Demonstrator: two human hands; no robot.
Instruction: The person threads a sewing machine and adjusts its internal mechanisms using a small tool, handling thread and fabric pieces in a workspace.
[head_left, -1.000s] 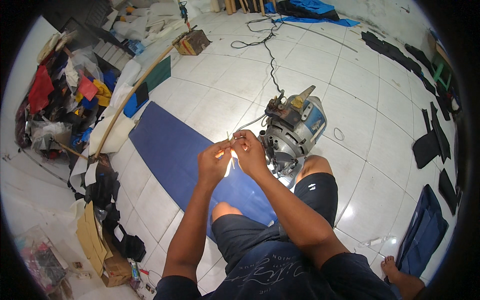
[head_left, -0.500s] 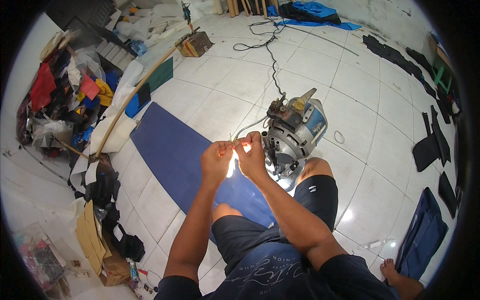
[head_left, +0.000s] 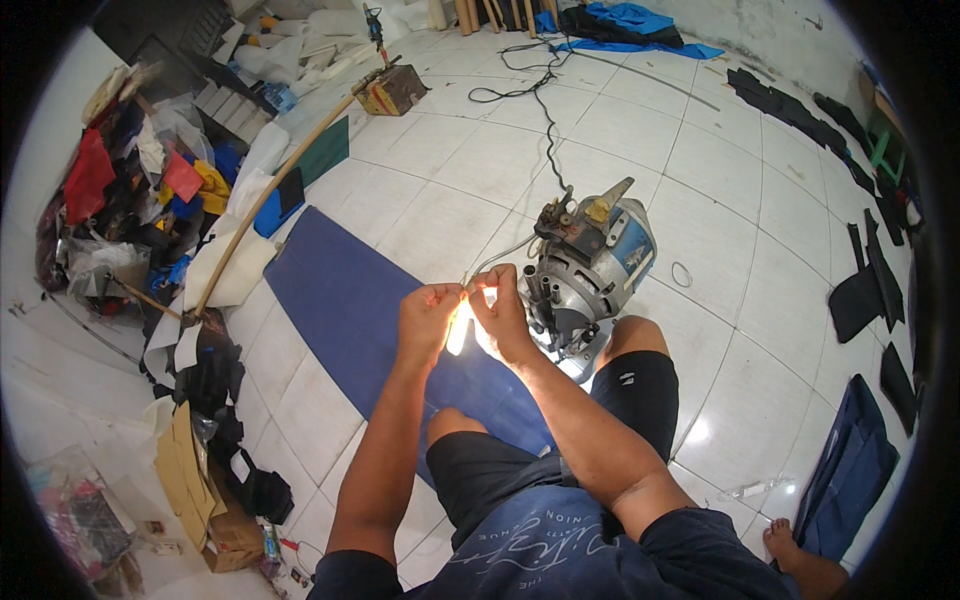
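Both hands meet over the blue fabric [head_left: 345,300], their fingertips pinched close together. My left hand [head_left: 426,318] and my right hand [head_left: 499,318] are closed at the end of a thin grey cable [head_left: 505,252]. Something small and pale sits at the fingertips, too little to name. A brightly lit lamp [head_left: 459,332] hangs just below them, and its glare hides detail. Right of my right hand stands an electric fabric cutting machine [head_left: 605,262] with a silver motor body, from which the cable comes. My knee is close to its base.
A black power cord [head_left: 547,130] runs from the machine across the tiled floor. At left lie a wooden pole [head_left: 262,200], a heap of cloth scraps [head_left: 90,175] and brown cardboard [head_left: 185,470]. Folded dark blue fabric [head_left: 845,475] and black pieces [head_left: 855,300] lie at right.
My fingertips have shifted slightly and the pale bit above them shows less. The lit lamp has swung a little to the left. The machine and fabric stay in place.
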